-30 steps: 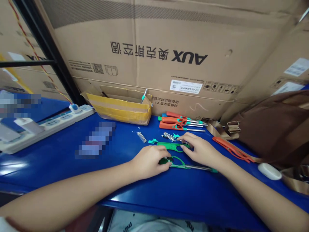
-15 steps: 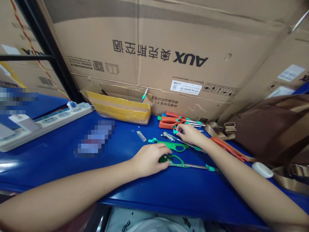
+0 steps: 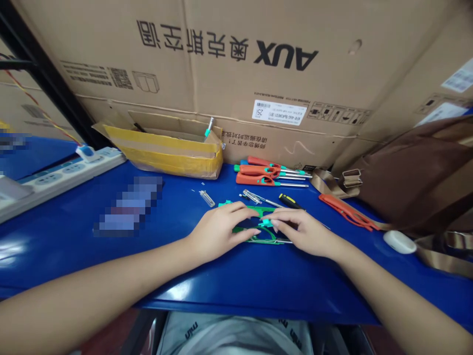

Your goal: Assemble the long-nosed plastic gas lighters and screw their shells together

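My left hand [image 3: 218,229] is closed with thumb and fingers around the rear of an opened green lighter [image 3: 264,240], just above the blue table; its metal tube points right. My right hand [image 3: 310,231] pinches a small teal plastic piece [image 3: 265,223], the shape of a lighter trigger, over the lighter's open handle. Behind the hands lies another green handle shell [image 3: 254,210], partly hidden by my fingers. Beyond it are a clear fuel tank [image 3: 253,196], a thin metal rod [image 3: 268,201] and a yellow-black screwdriver [image 3: 290,201].
Several orange lighters [image 3: 258,170] lie at the back, near a yellow-taped carton [image 3: 166,158]. Another clear tank [image 3: 207,198] sits left of them. An orange handle [image 3: 345,211], a white case [image 3: 399,242] and a brown bag [image 3: 406,177] are at right; a power strip [image 3: 66,177] is at left.
My right hand has come back from beside the orange lighters to my left hand, bringing the teal piece. The screwdriver has come into sight. The camera view has shifted slightly.
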Motion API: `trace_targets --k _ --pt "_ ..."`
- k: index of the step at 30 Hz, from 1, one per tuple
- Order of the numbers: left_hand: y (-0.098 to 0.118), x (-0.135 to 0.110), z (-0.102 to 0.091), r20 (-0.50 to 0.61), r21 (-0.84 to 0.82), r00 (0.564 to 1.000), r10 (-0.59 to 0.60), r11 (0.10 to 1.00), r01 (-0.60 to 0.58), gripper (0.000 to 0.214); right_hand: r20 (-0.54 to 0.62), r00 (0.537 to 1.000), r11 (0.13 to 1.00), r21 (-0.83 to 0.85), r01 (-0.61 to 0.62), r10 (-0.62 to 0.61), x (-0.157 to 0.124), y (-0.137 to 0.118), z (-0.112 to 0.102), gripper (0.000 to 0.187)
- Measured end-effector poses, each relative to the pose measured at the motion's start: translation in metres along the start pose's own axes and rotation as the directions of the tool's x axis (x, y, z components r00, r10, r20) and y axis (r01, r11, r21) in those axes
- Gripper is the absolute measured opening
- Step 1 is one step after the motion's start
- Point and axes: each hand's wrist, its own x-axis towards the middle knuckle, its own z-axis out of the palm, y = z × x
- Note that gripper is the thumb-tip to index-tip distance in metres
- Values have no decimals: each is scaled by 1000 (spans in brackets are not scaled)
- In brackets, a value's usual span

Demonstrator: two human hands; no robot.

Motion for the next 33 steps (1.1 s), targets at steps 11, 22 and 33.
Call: trace_targets --k 11,22,33 --pt "-2 -1 2 42 -95 983 176 981 -172 13 47 991 978 161 -134 128 -13 -4 13 25" --pt "0 0 0 -10 -61 977 214 975 -214 14 -10 997 988 133 -74 76 -11 -4 21 21" --pt "0 -1 -1 17 -82 984 177 981 -175 17 -83 995 989 145 -36 48 -11 -9 19 21"
